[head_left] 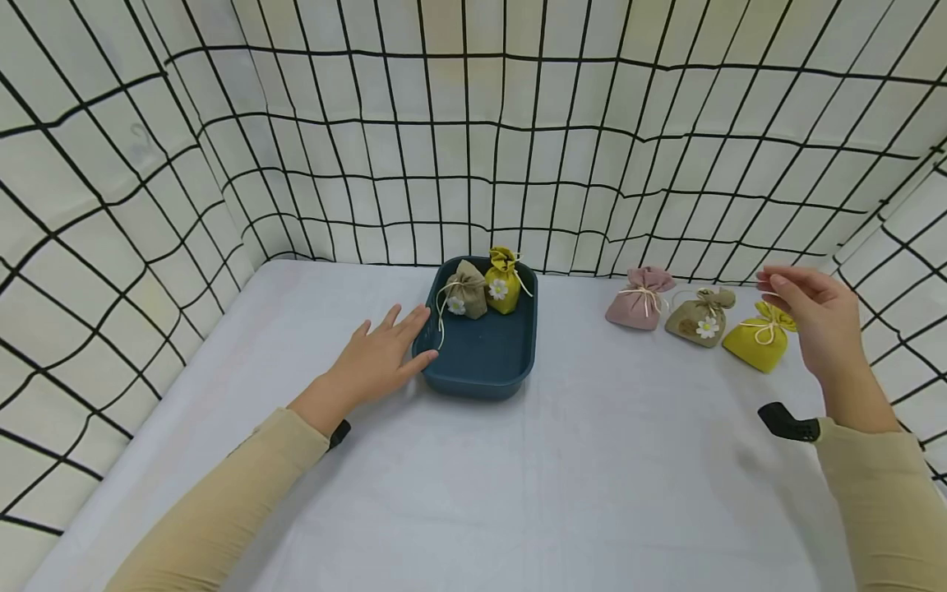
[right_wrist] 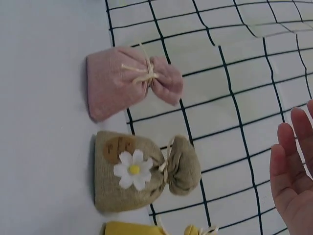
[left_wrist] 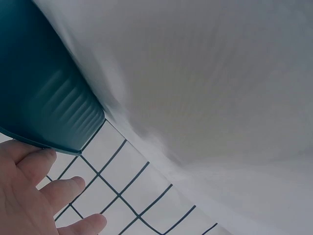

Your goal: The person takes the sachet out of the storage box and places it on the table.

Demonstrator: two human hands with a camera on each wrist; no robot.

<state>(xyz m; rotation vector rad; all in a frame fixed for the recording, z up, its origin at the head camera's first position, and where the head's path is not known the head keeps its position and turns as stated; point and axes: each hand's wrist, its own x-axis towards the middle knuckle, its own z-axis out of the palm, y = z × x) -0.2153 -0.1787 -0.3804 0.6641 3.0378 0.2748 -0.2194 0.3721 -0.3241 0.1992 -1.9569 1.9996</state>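
Right hand [head_left: 821, 316] hovers open above yellow pouch [head_left: 756, 342], untouched.

A tray [head_left: 481, 370] sits at centre frame with two pouches [head_left: 484, 288] in its far end. Three more pouches [head_left: 699, 316] lie in a row at right. One hand [head_left: 381, 358] rests against the tray's left rim; the other hand [head_left: 817, 316] hovers at far right.

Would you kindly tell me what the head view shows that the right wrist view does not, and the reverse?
Only the head view shows the blue tray holding two pouches, with the left hand against its rim. Only the right wrist view shows the beige pouch's brown patch up close. Both show the pink pouch, the beige pouch, the yellow pouch and the open right hand.
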